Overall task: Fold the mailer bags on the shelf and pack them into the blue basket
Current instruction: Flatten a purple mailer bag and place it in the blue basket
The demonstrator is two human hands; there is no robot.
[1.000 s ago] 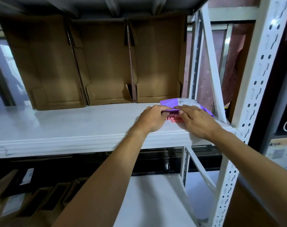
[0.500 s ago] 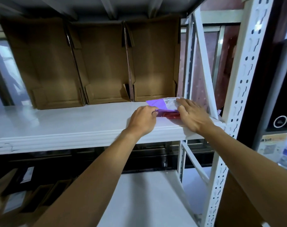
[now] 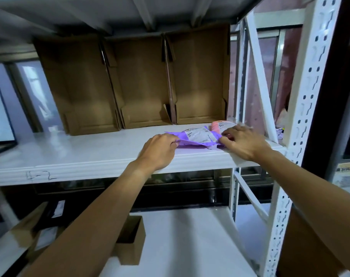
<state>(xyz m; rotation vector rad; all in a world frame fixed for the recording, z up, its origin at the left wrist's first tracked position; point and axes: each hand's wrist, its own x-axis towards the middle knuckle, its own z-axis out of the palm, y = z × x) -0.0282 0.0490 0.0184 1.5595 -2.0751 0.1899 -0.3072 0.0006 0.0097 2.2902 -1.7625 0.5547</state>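
Now the purple mailer bag [image 3: 196,137] is drawn off the pink mailer bag [image 3: 220,124] and spread wider. Grip: left hand [image 3: 160,148] pinches its left edge, right hand [image 3: 244,142] pinches the opposite end. Pink one lies just beyond the right hand, on the shelf [image 3: 90,152]. Folding looks to be starting; next, bring the ends together. Bag label illegible. Handwritten mark [image 3: 41,175] on the shelf lip, perhaps "4-2". No blue basket in view.

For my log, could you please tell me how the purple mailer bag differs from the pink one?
The purple mailer bag lies nearer the front of the shelf; the pink mailer bag sits behind it, to the right. The left hand and right hand pinch the purple bag's ends; the pink bag is partly hidden behind the right hand. Both rest on the shelf and carry white labels.
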